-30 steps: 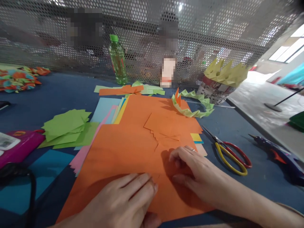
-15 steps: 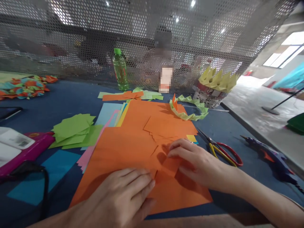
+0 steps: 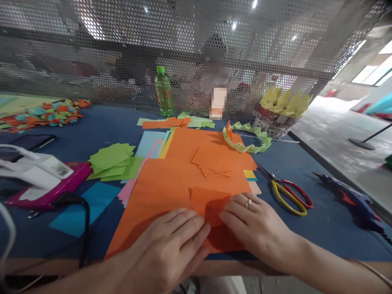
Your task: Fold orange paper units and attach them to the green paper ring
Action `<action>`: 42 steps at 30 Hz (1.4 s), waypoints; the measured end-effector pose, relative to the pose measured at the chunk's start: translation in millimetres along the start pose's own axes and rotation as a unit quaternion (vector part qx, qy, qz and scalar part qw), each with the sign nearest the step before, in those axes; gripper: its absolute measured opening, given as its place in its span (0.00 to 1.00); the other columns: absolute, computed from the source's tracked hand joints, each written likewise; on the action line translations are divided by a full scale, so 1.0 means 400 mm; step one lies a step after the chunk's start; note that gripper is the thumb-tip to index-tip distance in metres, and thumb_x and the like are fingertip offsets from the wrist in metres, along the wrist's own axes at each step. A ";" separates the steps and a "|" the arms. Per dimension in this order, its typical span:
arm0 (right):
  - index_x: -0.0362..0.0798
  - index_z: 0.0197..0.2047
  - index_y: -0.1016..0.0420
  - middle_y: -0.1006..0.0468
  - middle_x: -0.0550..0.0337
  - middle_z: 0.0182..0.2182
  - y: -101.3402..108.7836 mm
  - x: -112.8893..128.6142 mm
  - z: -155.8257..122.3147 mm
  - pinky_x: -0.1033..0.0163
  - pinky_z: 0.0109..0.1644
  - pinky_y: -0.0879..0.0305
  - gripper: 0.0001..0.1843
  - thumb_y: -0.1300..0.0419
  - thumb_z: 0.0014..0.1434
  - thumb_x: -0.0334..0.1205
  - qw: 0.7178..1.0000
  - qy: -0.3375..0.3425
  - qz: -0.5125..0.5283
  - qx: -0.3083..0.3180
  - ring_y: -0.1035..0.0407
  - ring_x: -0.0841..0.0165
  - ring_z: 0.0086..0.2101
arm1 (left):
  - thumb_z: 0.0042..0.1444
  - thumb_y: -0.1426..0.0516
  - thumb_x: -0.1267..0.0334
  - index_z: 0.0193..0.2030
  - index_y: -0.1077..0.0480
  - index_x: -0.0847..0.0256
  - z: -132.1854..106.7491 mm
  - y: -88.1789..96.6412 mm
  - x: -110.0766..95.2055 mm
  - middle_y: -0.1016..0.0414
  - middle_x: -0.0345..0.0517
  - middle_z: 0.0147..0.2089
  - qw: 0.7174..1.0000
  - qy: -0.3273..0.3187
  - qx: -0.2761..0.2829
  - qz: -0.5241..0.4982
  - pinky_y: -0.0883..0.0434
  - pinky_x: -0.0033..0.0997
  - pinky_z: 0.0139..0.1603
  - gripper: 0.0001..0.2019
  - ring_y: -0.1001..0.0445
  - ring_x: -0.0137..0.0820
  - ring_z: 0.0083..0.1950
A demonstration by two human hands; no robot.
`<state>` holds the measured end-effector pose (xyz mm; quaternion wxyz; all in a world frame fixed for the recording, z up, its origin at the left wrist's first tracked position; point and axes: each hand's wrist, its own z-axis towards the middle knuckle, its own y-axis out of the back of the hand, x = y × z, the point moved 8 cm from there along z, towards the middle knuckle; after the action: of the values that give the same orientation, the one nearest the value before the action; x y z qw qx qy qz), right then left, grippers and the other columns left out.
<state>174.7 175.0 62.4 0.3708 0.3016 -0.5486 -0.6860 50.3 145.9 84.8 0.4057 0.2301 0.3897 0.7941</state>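
A small orange paper square [image 3: 208,202] lies on a large orange sheet [image 3: 162,192] near the table's front edge. My left hand [image 3: 171,249] has its fingers together, pinching the square's lower left edge. My right hand [image 3: 257,228], with a ring on one finger, pinches the square's right edge with bent fingers. A short stack of cut orange squares [image 3: 214,161] sits just beyond on more orange paper.
Red and yellow scissors [image 3: 288,192] and a blue glue gun [image 3: 352,200] lie to the right. Green squares [image 3: 113,159], a pink case [image 3: 52,188] with a cable, a green bottle [image 3: 163,92], a folded paper ring [image 3: 248,141] and a perforated metal screen [image 3: 196,53] surround the sheets.
Both hands have drawn closer together towards the front edge and lifted a small orange piece between them. The view has shifted right and down.
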 end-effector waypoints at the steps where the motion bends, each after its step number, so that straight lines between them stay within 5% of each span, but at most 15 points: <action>1: 0.42 0.41 0.24 0.22 0.50 0.35 0.001 0.008 0.004 0.52 0.41 0.33 0.12 0.49 0.68 0.29 1.000 -0.004 -0.013 -0.002 0.31 0.58 0.36 | 0.71 0.52 0.65 0.46 0.22 0.63 -0.005 -0.002 -0.008 0.18 0.47 0.46 1.000 -0.001 0.008 -0.005 0.24 0.34 0.49 0.16 0.21 0.33 0.46; 5: 0.41 0.41 0.23 0.22 0.50 0.35 0.003 0.016 0.014 0.50 0.40 0.32 0.11 0.47 0.66 0.28 1.000 -0.010 -0.001 -0.008 0.31 0.57 0.35 | 0.72 0.54 0.64 0.47 0.22 0.64 -0.014 -0.011 -0.013 0.18 0.49 0.50 0.999 -0.008 0.030 -0.007 0.23 0.36 0.50 0.18 0.21 0.35 0.49; 10: 0.46 0.42 0.24 0.23 0.57 0.39 -0.011 -0.067 0.007 0.58 0.47 0.32 0.12 0.41 0.60 0.22 0.970 -0.104 0.220 0.001 0.31 0.63 0.42 | 0.73 0.55 0.62 0.50 0.23 0.64 0.003 -0.012 0.016 0.18 0.47 0.50 0.997 0.016 0.066 -0.034 0.23 0.35 0.50 0.19 0.21 0.35 0.49; 16: 0.49 0.38 0.19 0.23 0.60 0.36 -0.019 -0.123 0.002 0.61 0.47 0.35 0.02 0.34 0.61 0.33 0.938 -0.114 0.328 -0.007 0.29 0.68 0.40 | 0.73 0.56 0.62 0.44 0.22 0.64 0.015 -0.012 0.024 0.18 0.46 0.46 0.996 0.024 0.051 -0.062 0.27 0.34 0.54 0.21 0.22 0.34 0.48; 22: 0.50 0.31 0.18 0.23 0.62 0.31 -0.041 -0.157 0.007 0.61 0.44 0.36 0.05 0.30 0.58 0.39 0.915 -0.207 0.346 0.029 0.29 0.68 0.37 | 0.72 0.55 0.65 0.42 0.21 0.63 0.026 -0.028 0.014 0.18 0.45 0.38 0.997 -0.010 0.051 -0.058 0.25 0.36 0.44 0.21 0.22 0.34 0.40; 29: 0.50 0.30 0.23 0.26 0.64 0.31 -0.046 -0.154 0.015 0.62 0.39 0.39 0.06 0.33 0.59 0.34 0.915 -0.261 0.304 0.056 0.33 0.70 0.34 | 0.70 0.50 0.65 0.41 0.20 0.61 0.026 -0.039 0.022 0.19 0.43 0.34 0.997 0.023 0.030 -0.063 0.25 0.34 0.43 0.16 0.22 0.32 0.39; 42: 0.48 0.28 0.31 0.28 0.65 0.29 -0.045 -0.132 0.012 0.60 0.41 0.43 0.10 0.34 0.54 0.28 0.922 -0.249 0.297 -0.005 0.36 0.69 0.33 | 0.68 0.47 0.65 0.42 0.20 0.60 -0.022 -0.063 0.028 0.16 0.41 0.40 0.995 0.072 -0.027 -0.056 0.23 0.30 0.50 0.13 0.19 0.30 0.43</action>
<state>196.2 224.2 46.2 0.4102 -0.0577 -0.6843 -0.6002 49.7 160.6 59.7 0.4266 0.1390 0.4088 0.7947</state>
